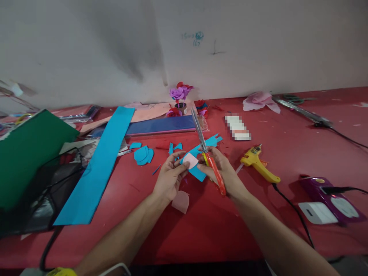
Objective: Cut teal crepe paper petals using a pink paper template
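Note:
My left hand (171, 174) pinches a small pale pink petal-shaped piece (191, 161) against a blue sheet (212, 142) with cut, jagged edges. Orange-handled scissors (215, 172) are in my right hand (224, 168), their blades pointing up and away from me. The right thumb and fingertips also reach the edge of the blue sheet. Below the hands, another pink petal-shaped piece (181, 202) lies on the red table. Several rounded blue cut pieces (143, 155) rest to the left of my hands, with small blue scraps (178, 146) just beyond.
A long blue strip (102, 165) and a green sheet (34, 157) lie left. Purple and red flowers (180, 92) stand in a small pot by the wall. At right are a yellow glue gun (260, 163) with its cord, a purple power strip (330, 197) and a white adapter (317, 213).

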A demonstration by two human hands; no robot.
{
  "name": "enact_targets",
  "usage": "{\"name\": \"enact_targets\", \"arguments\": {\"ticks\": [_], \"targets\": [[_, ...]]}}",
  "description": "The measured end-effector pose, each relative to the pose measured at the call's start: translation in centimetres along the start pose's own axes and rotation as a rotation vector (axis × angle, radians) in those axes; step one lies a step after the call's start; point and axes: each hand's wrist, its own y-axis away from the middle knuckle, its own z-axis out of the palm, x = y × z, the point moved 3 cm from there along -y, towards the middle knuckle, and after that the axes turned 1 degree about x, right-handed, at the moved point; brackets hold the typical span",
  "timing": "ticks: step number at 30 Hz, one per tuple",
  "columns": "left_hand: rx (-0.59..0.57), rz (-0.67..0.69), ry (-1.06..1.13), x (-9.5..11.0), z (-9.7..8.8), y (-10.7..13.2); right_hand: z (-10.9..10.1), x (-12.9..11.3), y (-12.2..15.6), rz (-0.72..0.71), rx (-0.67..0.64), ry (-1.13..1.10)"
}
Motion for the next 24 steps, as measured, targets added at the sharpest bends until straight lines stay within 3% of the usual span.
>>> {"name": "enact_targets", "arguments": {"ticks": [6, 24], "targets": [[-0.033, -0.041, 0.028, -0.27, -0.33, -0.31, 0.0, -0.39, 0.0, 0.024, 0.001, -0.053], [-0.068, 0.054, -0.073, -0.21, 0.0, -0.2, -0.43, -0.14, -0.11, -0.007, 0.007, -0.004]]}}
